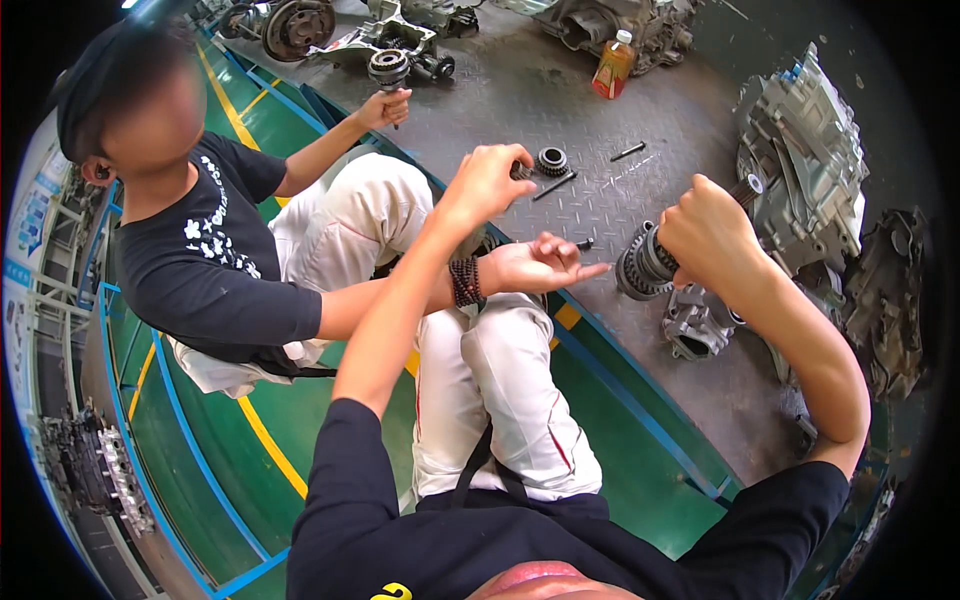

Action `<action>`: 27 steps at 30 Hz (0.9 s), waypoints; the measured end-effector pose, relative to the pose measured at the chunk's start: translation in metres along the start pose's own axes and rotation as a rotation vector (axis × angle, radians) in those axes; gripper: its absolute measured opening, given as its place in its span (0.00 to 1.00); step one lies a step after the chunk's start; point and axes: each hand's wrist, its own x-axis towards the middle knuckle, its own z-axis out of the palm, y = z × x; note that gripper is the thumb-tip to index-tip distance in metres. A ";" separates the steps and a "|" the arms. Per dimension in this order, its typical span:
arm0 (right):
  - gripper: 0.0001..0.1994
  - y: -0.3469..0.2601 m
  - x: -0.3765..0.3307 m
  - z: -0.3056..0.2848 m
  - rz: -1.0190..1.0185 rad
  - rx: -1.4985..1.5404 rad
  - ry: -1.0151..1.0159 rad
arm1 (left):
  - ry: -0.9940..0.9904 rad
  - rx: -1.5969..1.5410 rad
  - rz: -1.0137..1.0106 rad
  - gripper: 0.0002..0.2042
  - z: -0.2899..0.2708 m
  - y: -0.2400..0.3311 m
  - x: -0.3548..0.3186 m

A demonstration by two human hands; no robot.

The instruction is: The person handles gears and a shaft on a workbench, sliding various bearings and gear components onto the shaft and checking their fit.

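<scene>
Steel gear shaft (645,262), ringed with toothed gears, sits clenched in the right hand (708,232); the left hand (487,182) pinches a small dark gear (520,171).

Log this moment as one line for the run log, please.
left hand: pinching small dark gear | right hand: gripping grey steel gear shaft | co-worker's hand: holding another gear cluster | surface: grey checker-plate platform

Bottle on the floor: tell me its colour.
Amber-orange bottle with a white cap and yellow label; head view.
</scene>
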 end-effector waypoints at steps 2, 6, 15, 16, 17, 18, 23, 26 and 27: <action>0.21 -0.002 -0.003 -0.002 -0.013 -0.009 0.017 | -0.068 0.188 -0.053 0.15 0.005 -0.035 0.031; 0.17 -0.005 -0.005 -0.006 -0.027 -0.025 0.015 | -0.120 0.322 -0.177 0.15 0.033 -0.097 0.057; 0.16 0.000 -0.005 -0.006 -0.015 0.010 -0.019 | 0.057 0.193 -0.092 0.24 0.038 -0.118 0.055; 0.16 0.001 -0.004 -0.006 -0.016 0.015 -0.030 | 0.126 0.189 -0.070 0.26 0.034 -0.115 0.054; 0.16 0.001 -0.004 -0.006 -0.017 0.021 -0.043 | 0.196 0.178 -0.046 0.25 0.028 -0.114 0.054; 0.15 0.001 -0.004 -0.007 -0.015 0.018 -0.025 | 0.316 0.240 0.021 0.23 0.020 -0.113 0.053; 0.18 0.001 0.000 -0.011 -0.024 0.042 -0.035 | 0.785 0.307 0.206 0.22 -0.030 -0.114 0.054; 0.19 0.002 0.005 -0.017 -0.055 0.039 -0.034 | 1.005 0.442 0.282 0.40 -0.049 -0.119 0.067; 0.17 0.003 0.007 -0.018 -0.070 0.019 -0.028 | 0.846 0.122 0.245 0.40 -0.051 -0.121 0.071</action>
